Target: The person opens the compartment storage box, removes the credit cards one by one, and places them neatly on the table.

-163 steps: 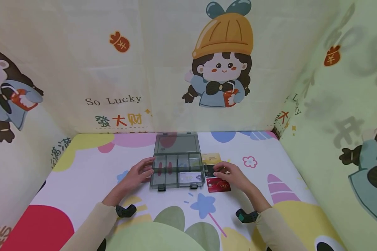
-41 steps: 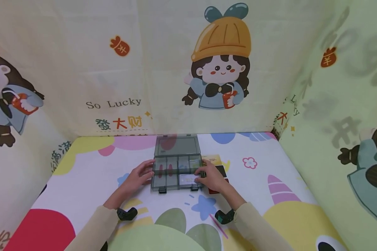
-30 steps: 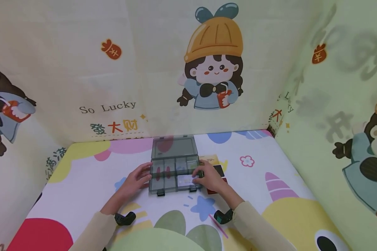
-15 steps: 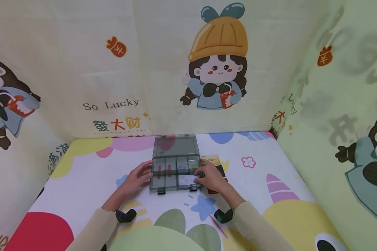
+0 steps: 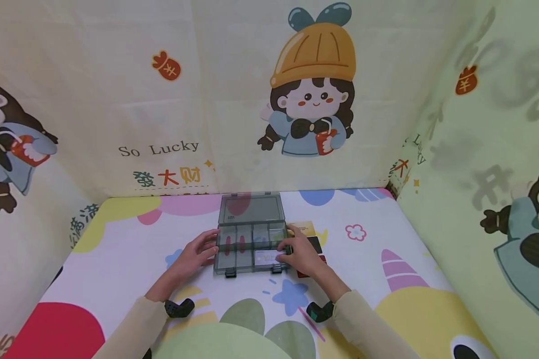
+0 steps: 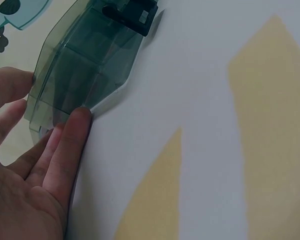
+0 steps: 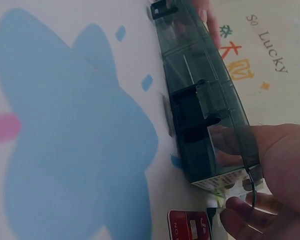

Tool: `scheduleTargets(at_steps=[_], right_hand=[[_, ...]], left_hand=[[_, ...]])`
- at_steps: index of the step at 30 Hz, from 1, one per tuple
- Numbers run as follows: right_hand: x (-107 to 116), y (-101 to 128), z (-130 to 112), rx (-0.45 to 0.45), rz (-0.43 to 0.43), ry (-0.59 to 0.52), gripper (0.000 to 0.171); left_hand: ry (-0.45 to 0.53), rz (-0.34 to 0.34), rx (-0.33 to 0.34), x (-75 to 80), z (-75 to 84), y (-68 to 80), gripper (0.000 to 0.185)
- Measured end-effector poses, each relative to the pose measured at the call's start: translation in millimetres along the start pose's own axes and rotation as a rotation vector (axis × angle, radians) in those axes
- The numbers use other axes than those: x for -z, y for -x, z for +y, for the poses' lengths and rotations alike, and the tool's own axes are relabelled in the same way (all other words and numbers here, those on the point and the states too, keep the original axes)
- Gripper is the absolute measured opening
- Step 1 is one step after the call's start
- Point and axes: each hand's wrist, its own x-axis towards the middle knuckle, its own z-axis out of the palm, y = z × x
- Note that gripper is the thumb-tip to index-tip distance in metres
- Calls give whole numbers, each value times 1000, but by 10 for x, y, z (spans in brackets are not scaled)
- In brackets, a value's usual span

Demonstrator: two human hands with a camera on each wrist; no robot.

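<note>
A smoky clear compartment box (image 5: 226, 260) stands with its lid (image 5: 252, 208) folded back in the head view. In its front right compartment lies a white card (image 5: 265, 257). My left hand (image 5: 193, 257) rests against the box's left side, fingers lightly bent; fingertips touch its wall in the left wrist view. Over the right wall reaches my right hand (image 5: 302, 255), thumb and forefinger at the white card's right end. Seen through the tinted wall in the right wrist view, the thumb (image 7: 225, 139) is inside; other fingers (image 7: 235, 217) stay outside. Whether they pinch the card cannot be told.
Right of the box, partly under my right hand, lie a gold card (image 5: 306, 228), a black card (image 5: 316, 243) and a red card (image 7: 182, 226). Black latches (image 5: 230, 272) jut from the box's front. A printed cloth (image 5: 355, 269) covers the table; printed curtains surround it.
Since the oldest frame, my right hand has moved left from the black card onto the box's front right compartment. Over the last second both hands stay put; the view shifts slightly.
</note>
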Motion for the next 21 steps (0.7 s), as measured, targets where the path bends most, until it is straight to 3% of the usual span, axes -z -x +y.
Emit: scheduleTargets(at_steps=[13,21], right_hand=[[78,18,4,95,71,-106,15],[159,-25,-11,61,-84,30,27]], left_hand=[[14,13,13,12,-7,6,55],[21,6,0,9,-15,8,55]])
